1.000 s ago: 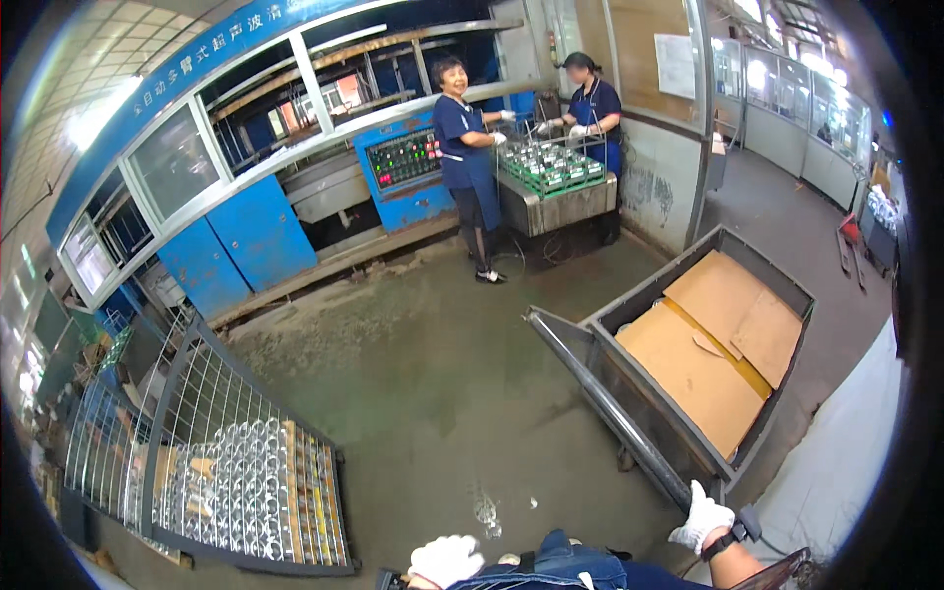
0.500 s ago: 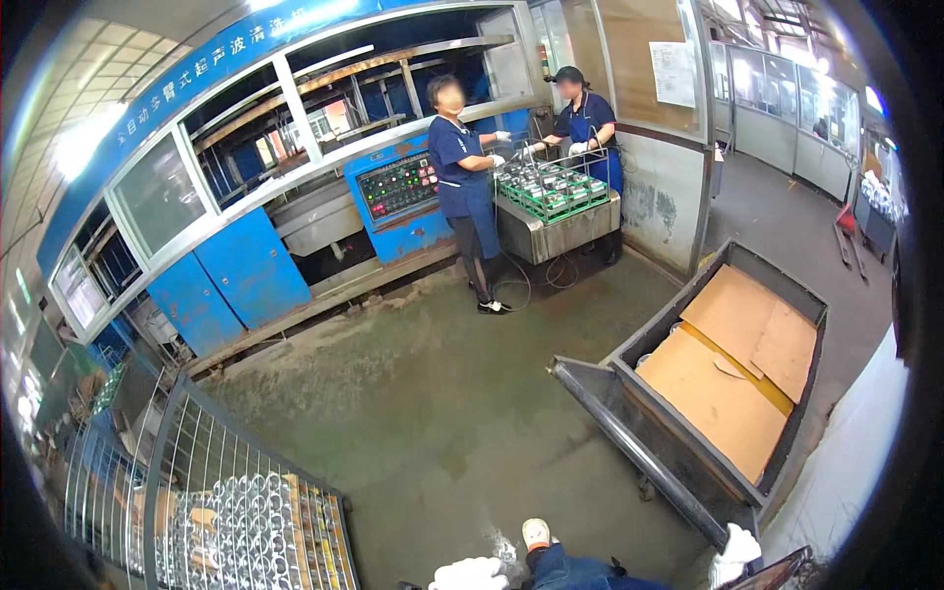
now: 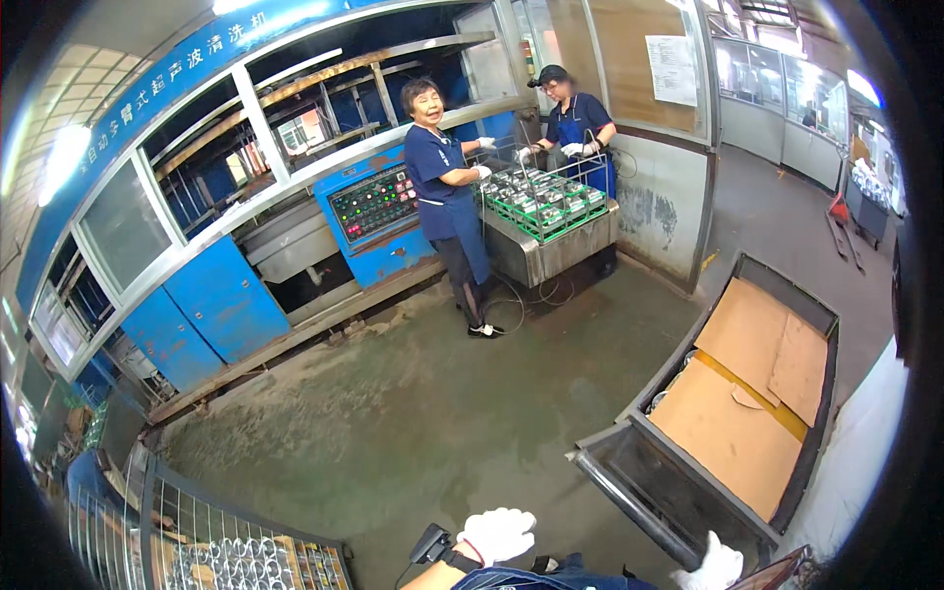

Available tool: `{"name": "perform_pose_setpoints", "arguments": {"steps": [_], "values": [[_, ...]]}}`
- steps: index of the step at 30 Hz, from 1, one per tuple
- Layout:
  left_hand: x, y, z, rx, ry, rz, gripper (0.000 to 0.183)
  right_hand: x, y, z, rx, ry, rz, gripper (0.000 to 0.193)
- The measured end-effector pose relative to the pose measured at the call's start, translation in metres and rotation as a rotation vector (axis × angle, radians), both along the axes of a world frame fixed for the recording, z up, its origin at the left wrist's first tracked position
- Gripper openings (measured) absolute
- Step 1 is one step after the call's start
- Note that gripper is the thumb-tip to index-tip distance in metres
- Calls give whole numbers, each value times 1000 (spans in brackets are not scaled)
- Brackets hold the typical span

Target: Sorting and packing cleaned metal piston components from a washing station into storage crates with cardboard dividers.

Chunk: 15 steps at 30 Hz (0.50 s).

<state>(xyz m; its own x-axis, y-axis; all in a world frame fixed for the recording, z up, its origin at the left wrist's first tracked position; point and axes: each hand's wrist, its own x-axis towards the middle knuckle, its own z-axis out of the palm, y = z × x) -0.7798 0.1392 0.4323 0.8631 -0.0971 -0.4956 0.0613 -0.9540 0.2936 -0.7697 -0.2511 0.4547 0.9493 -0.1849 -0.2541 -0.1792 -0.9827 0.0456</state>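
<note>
My left hand, in a white glove, is raised in front of my body at the lower middle. Its fingers are loosely bent, with nothing visible in them; a black device is strapped at that wrist. At the lower right, my white-gloved right hand has a digit sticking up and shows no object in its grasp. It is beside the near end of a dark metal bin cart; whether it touches the cart I cannot tell. Brown cardboard sheets lie in the cart, with metal parts partly showing at their left edge.
Two people in blue aprons stand by a metal stand bearing a green rack of metal parts. A blue machine lines the left. A wire cage of ring-shaped parts is at lower left. A red pallet jack stands far right.
My left hand has risen and moved right. My right hand has come off the cart's end and shifted left and slightly down. The view has shifted, so the cart appears lower and farther right.
</note>
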Motion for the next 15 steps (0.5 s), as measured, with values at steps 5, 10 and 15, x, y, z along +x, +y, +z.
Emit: {"name": "perform_pose_setpoints", "arguments": {"steps": [5, 10, 15], "values": [[16, 69, -22, -152, 6, -24, 35, 54, 81, 16, 258, -391, 554, 68], [38, 157, -31, -32, 140, 76, 40, 97, 140, -69, 501, -534, 531, 72], [57, 253, -31, -26, 105, 192, 47, 114, 260, -52, -42, -234, 354, 110]]}}
